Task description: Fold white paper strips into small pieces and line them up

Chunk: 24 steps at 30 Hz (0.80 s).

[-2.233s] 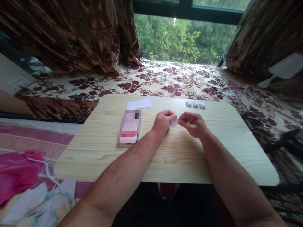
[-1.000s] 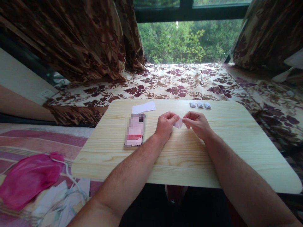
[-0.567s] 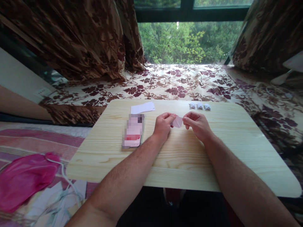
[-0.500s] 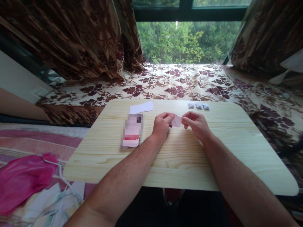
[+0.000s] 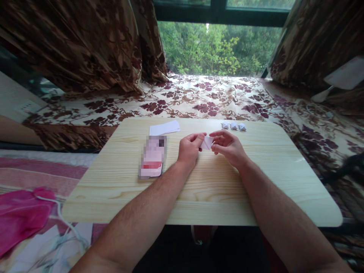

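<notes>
A small folded piece of white paper (image 5: 206, 142) is pinched between both hands just above the light wooden table (image 5: 204, 189). My left hand (image 5: 190, 147) grips its left side with curled fingers. My right hand (image 5: 226, 146) holds its right side between thumb and fingertips. Three small folded white paper pieces (image 5: 234, 126) stand in a row near the table's far edge, beyond my right hand. A phone (image 5: 152, 157) lies flat to the left of my left hand, and a stack of white paper strips (image 5: 164, 127) lies just behind it.
A floral cloth (image 5: 199, 98) covers the ledge behind the table, under a window with brown curtains (image 5: 85, 41) at both sides. A pink bag (image 5: 19, 214) and white cables lie on the bedding at the lower left.
Both hands keep the small paper between them, and their fingers have shifted slightly on it. The head camera has drifted, so the table sits a little differently in view.
</notes>
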Motion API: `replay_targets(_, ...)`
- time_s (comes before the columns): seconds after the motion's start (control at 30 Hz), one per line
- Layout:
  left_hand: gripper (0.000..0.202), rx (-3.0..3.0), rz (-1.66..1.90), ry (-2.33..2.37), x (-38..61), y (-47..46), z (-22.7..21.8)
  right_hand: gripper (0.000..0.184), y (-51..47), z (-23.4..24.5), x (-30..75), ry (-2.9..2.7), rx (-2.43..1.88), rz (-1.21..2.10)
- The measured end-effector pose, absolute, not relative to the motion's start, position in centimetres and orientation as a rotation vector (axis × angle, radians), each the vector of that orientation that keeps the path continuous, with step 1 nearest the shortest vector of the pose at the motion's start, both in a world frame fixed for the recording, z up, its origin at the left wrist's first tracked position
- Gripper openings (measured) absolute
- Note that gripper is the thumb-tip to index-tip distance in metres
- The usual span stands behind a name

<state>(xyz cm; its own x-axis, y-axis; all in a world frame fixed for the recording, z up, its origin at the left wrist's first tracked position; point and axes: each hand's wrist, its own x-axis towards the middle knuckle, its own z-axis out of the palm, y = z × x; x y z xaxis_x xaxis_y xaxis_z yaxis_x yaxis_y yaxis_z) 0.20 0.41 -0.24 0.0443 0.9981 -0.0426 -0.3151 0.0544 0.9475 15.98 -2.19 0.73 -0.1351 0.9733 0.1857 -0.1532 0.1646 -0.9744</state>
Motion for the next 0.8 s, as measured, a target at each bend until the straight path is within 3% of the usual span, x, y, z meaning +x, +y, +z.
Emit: replay_targets(0.8, 0.038, 0.988, 1.258, 0.931, 0.20, 0.60, -0.87, 0.034, -2.25, 0.79, 15.85, -1.323, -0.947, 1.202)
